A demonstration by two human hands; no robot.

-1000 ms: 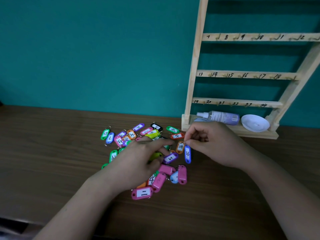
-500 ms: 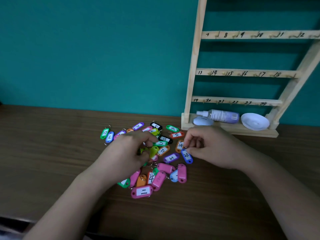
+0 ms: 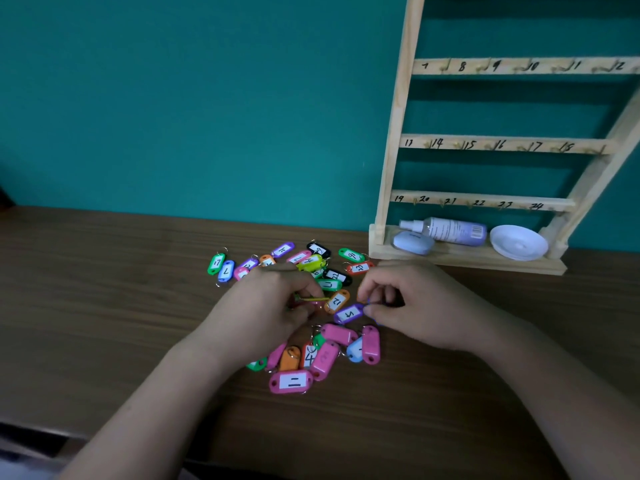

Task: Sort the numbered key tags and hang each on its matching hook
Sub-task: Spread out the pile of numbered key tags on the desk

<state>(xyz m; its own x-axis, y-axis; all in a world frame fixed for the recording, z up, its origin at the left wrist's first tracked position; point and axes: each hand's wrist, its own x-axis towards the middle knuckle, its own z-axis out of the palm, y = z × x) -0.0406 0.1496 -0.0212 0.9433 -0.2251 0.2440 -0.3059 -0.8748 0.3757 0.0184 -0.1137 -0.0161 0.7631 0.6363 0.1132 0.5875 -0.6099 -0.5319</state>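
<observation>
A pile of coloured numbered key tags (image 3: 325,358) lies on the wooden table (image 3: 104,306); a pink tag marked 11 (image 3: 291,381) is nearest me and a purple tag marked 5 (image 3: 348,313) sits in the middle. My left hand (image 3: 263,310) is curled over the pile's left half and pinches a yellow-green tag (image 3: 313,299). Just right of the pile, my right hand (image 3: 419,303) has its fingers curled round a blue tag (image 3: 368,301), which shows only at its edges. The wooden hook rack (image 3: 398,133) stands at the back right, with rows numbered 7 to 24 in view and nothing hanging on them.
The rack's bottom shelf holds a spray bottle (image 3: 450,231) lying on its side, a white dish (image 3: 518,242) and a pale blue oval object (image 3: 413,242). A teal wall rises behind the table. The table's near edge runs along the lower left.
My left hand drew back to the left and curled onto a yellow-green tag. My right hand closed round the blue tag marked 23, which lay exposed before.
</observation>
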